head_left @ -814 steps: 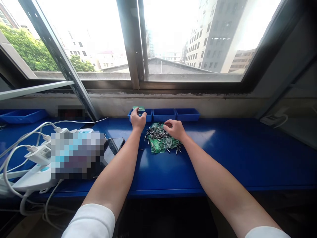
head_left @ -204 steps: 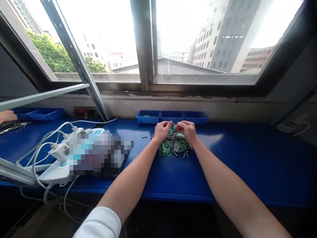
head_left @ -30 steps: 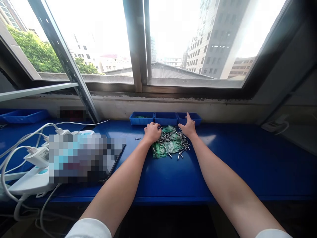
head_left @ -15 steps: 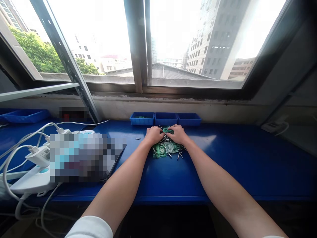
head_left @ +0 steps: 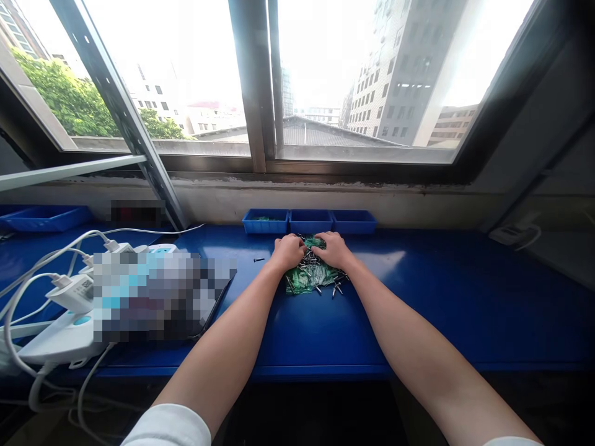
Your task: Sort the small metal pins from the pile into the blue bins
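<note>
A pile of metal screws (head_left: 310, 259) lies mixed with green-tinted plastic bags (head_left: 304, 280) on the blue table. My left hand (head_left: 289, 252) rests at the pile's left side, its fingers curled inward over the screws and bag. My right hand (head_left: 333, 249) is on the right side, thumb and fingers bent around the green plastic at the back of the pile. What the fingertips of each hand pinch, if anything, is too small to tell. A single dark screw (head_left: 259, 260) lies apart, left of my left hand.
Three blue bins (head_left: 310, 222) stand in a row behind the pile; the left one holds something green. A white power strip (head_left: 60, 339) with plugs and cables is at the left, beside a blurred item. A window is behind.
My thumbs are slightly further apart, showing more of the screws between them. The view has shifted very slightly.
</note>
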A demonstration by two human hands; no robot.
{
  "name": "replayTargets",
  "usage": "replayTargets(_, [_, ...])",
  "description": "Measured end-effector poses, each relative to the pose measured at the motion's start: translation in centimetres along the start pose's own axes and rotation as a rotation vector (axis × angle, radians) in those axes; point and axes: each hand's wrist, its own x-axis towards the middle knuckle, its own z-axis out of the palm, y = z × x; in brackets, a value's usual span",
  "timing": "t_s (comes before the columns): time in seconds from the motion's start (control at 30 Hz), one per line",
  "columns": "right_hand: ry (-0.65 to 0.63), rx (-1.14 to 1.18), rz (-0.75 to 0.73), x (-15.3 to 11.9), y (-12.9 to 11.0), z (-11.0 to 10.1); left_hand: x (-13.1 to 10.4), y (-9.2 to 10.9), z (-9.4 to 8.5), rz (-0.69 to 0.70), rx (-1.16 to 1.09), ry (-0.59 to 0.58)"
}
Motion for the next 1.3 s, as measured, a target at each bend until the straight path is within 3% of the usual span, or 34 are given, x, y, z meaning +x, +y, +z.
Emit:
replayTargets(0.37, [0.152,0.132,-0.238,0.0,-1.5,-0.8,-0.1,1.0,-0.7,0.101,-0.159,0.236])
replayTargets(0.7, [0.197,0.265,-0.081,0.1,-1.0,-0.7,-0.1,0.6,-0.5,0.227,-0.353,0.304])
replayTargets(1.07, [0.108,0.914,0.096,-0.1,-1.5,-1.9,0.0,-0.1,-0.2,0.156,-0.340,0.238])
replayTargets(1.3, [0.145,0.927,0.098,-0.1,-1.2,-2.1,-0.2,0.3,-0.3,0.167,-0.283,0.228])
